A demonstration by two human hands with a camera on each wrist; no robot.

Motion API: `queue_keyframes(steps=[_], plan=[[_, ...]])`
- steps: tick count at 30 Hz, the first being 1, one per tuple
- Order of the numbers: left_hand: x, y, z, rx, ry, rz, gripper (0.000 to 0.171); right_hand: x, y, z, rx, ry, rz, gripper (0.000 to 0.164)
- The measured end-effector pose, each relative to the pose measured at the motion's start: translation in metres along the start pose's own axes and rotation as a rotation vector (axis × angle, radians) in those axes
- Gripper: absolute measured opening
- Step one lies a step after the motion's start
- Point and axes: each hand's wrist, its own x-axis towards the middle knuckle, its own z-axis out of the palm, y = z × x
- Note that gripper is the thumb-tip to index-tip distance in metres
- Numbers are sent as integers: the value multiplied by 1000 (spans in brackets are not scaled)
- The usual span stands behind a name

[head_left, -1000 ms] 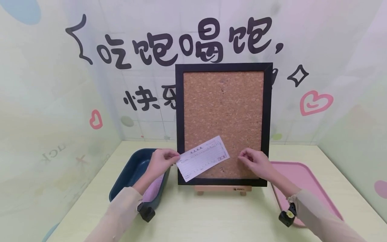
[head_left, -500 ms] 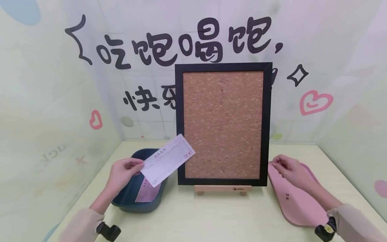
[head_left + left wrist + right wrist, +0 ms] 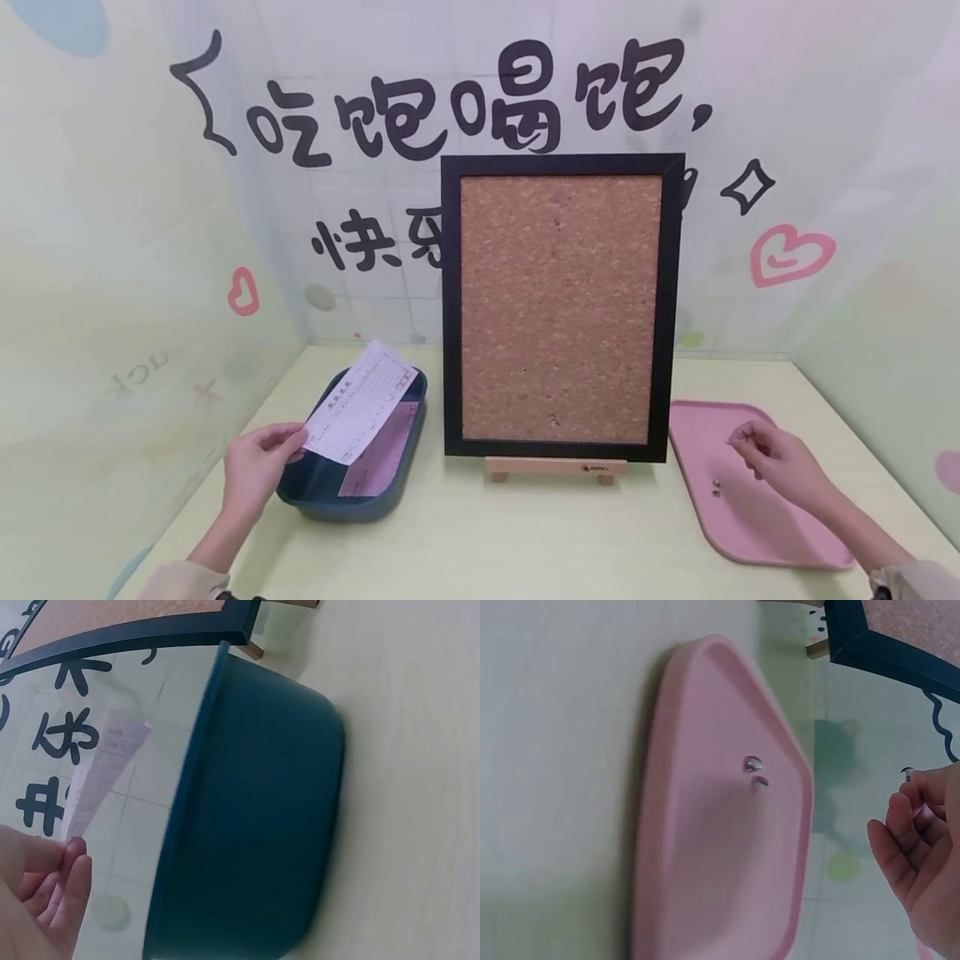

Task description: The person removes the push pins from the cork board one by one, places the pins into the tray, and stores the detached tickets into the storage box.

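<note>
My left hand (image 3: 258, 471) pinches a white printed paper slip (image 3: 360, 404) by its near corner, above a dark blue bin (image 3: 375, 507). A pinkish slip (image 3: 378, 462) lies inside that bin. In the left wrist view the held slip (image 3: 105, 772) appears nearly edge-on beyond the bin's rim. Over the pink tray (image 3: 693, 492) my right hand (image 3: 780, 462) pinches a small metal thumbtack (image 3: 907, 773), visible at the fingertips in the right wrist view. Two more thumbtacks (image 3: 754, 772) lie on the tray. Between the hands stands a black-framed cork board (image 3: 558, 308).
A small wooden stand (image 3: 555, 469) props up the board at the middle of the pale table (image 3: 525, 533). Behind it is a light wall sheet (image 3: 360, 308) with black lettering, and side walls flank the table.
Both hands have drawn back from the board. The left carried the slip leftward over the bin; the right moved rightward over the tray, with the thumbtack between its fingers.
</note>
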Motion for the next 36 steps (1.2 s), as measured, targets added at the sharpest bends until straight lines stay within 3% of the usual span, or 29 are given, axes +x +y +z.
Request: queue_keyframes(steps=[2,4,9,12,17,23,29,36], plan=[[-3,0,1,28,5,-6,34,-6,4,2,4,-15,8,5],[-13,19,2,35,4,-33,30,-12,8,4,18,-40,10,4],[-42,85,8,110,-12,-47,18,-28,16,11,44,-123,88,8],[-49,103,14,187,-4,-40,16,-36,18,15,39,-177,170,11],[-54,106,23,276,1,1,13,-43,21,19,74,-240,201,13],[-56,102,31,283,-31,42,11,-44,26,22,152,-309,167,12],[-58,101,30,296,-129,33,15,-42,27,24,199,-374,204,16],[-52,95,27,302,-246,26,23,-40,27,23,222,-393,184,16]])
